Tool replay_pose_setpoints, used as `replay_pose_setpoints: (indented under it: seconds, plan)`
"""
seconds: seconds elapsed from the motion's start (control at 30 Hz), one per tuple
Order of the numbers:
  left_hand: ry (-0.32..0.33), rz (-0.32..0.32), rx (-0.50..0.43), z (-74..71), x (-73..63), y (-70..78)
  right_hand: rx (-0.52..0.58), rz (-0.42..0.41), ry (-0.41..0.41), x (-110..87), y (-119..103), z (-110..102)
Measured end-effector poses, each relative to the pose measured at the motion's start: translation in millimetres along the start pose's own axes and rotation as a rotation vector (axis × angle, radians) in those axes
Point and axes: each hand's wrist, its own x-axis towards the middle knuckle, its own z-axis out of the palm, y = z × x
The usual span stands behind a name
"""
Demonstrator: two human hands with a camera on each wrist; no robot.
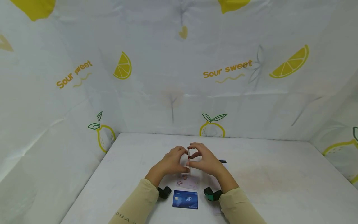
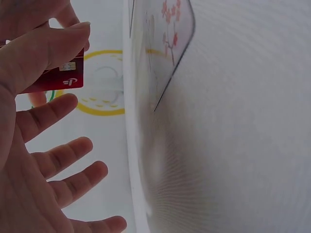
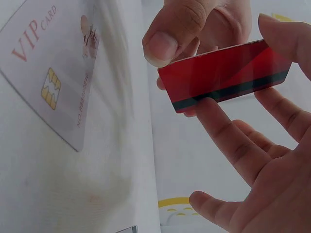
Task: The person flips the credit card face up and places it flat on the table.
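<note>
Both hands hold one red card (image 3: 218, 75) upright above the white table. In the right wrist view its dark stripe shows; the left wrist view shows a gold chip on the card's other face (image 2: 65, 77). My left hand (image 1: 172, 161) pinches one end, its thumb (image 3: 165, 46) on the card and its lower fingers spread. At the opposite end, my right hand (image 1: 205, 160) grips the card between thumb and fingers. Below the hands lies a pale pink flowered card (image 1: 188, 183). Nearer the body is a blue VIP card (image 1: 185, 199).
A pale VIP card with a chip (image 3: 48, 77) lies near the right hand, partly hidden by the arm in the head view. Beyond the right wrist a dark strip (image 1: 222, 161) shows. Lemon-printed white cloth (image 1: 167, 77) hangs behind the table (image 1: 279, 180).
</note>
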Motion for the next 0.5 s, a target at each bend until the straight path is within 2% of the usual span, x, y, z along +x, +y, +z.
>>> replay_pose_setpoints:
  seconds: [0.3, 0.5]
  plan:
    - [-0.01, 0.004, -0.009, 0.0, -0.3, 0.8, 0.02, 0.026, -0.002, -2.0, -5.0, -0.7]
    - [-0.012, 0.001, -0.017, -0.3, -1.0, 1.4, -0.013, 0.031, 0.009, -2.6, -4.6, -2.1]
